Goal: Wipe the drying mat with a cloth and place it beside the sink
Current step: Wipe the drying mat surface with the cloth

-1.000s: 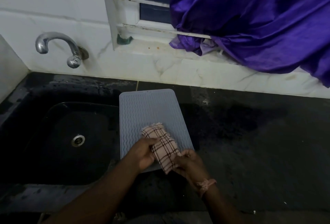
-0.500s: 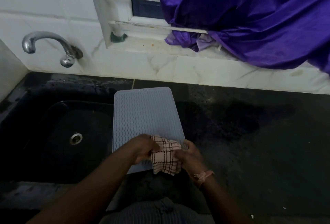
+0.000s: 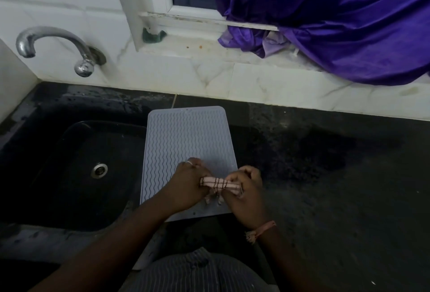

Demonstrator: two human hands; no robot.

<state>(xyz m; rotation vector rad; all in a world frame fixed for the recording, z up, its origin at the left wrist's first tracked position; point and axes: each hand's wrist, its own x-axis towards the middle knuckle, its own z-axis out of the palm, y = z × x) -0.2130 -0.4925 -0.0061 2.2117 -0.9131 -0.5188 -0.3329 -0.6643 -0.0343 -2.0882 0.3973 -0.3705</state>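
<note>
A pale grey drying mat (image 3: 186, 143) with wavy ribs lies flat on the black counter, its left edge overlapping the rim of the black sink (image 3: 76, 175). Over the mat's near end I hold a pink checked cloth (image 3: 217, 183), bunched into a narrow roll. My left hand (image 3: 189, 183) grips its left end and my right hand (image 3: 247, 193) grips its right end. Both sets of fingers curl round the cloth, hiding much of it.
A chrome tap (image 3: 55, 47) juts from the white tiled wall above the sink. Purple fabric (image 3: 337, 19) hangs over the window ledge at the back right. The dark counter (image 3: 337, 175) stretches right of the mat, with a wet patch.
The cloth lay spread under my hands on the mat a second ago; it is now lifted and gathered into a tight roll between both hands. The mat has stayed in place.
</note>
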